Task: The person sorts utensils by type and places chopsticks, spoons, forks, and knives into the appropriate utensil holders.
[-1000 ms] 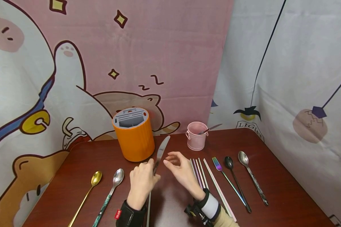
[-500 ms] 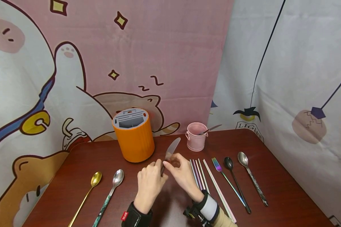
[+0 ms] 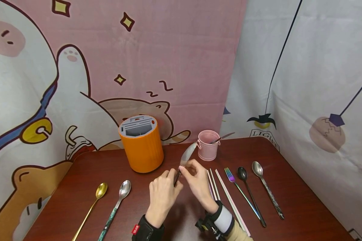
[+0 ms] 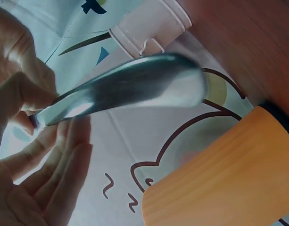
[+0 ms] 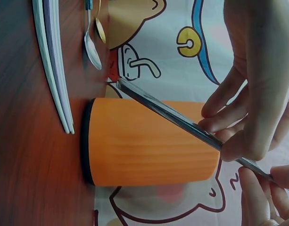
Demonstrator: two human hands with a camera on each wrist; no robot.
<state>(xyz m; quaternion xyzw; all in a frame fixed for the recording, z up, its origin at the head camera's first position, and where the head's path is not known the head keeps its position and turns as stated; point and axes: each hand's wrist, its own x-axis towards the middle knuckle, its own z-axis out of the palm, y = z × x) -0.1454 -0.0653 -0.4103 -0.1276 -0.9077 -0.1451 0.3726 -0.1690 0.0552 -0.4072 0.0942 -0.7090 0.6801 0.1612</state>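
A table knife [image 3: 188, 154] with a broad silver blade is held by both hands above the table's middle, its tip toward the far right. My left hand [image 3: 163, 194] grips the darker handle. At the base of the blade, my right hand [image 3: 197, 182] pinches the knife between thumb and fingers. The blade [image 4: 144, 84] fills the middle of the left wrist view, the hands at its left. In the right wrist view the handle [image 5: 168, 115] slants in front of an orange utensil holder [image 5: 149, 141], apart from the table.
Behind the hands stand the orange holder with its grey slotted top and a pink bucket [image 3: 207, 149] holding another knife [image 3: 226, 136]. Several chopsticks [image 3: 229, 194], a rainbow fork [image 3: 230, 174], a black spoon [image 3: 242, 172] and silver spoon [image 3: 258, 169] lie right; gold [image 3: 101, 190] and green-handled [image 3: 124, 189] spoons left.
My left hand has moved right with the knife, whose tip has swung toward the pink bucket. The right hand, apart from the knife a second ago, now pinches it.
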